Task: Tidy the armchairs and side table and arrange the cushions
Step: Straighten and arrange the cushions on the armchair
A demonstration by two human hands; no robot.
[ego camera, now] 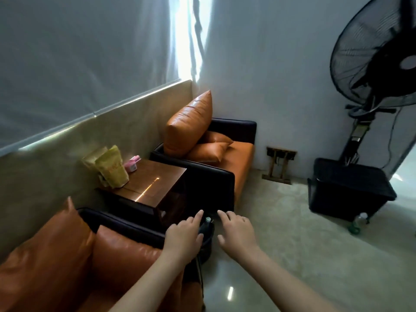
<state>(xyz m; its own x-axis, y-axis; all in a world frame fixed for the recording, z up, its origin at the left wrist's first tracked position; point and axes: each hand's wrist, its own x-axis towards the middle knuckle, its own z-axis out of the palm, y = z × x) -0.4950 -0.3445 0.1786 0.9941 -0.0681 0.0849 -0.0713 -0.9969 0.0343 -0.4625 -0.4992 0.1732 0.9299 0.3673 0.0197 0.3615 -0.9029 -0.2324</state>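
While beside cushion (121, 264), left hand (183, 234) above armrest (126, 226).

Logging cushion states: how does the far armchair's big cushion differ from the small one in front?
The big cushion stands on edge, topping the chair back; the small cushion lies low on the seat. The big cushion is much larger than the small cushion. Both are orange.

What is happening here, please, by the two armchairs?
A person reaches both hands, the left hand and the right hand, fingers straight, over a dark round container on the floor in front of the side table; neither holds anything. Yellow pouches and a small pink item stand on the table. On the far armchair a big orange cushion stands upright beside two small cushions.
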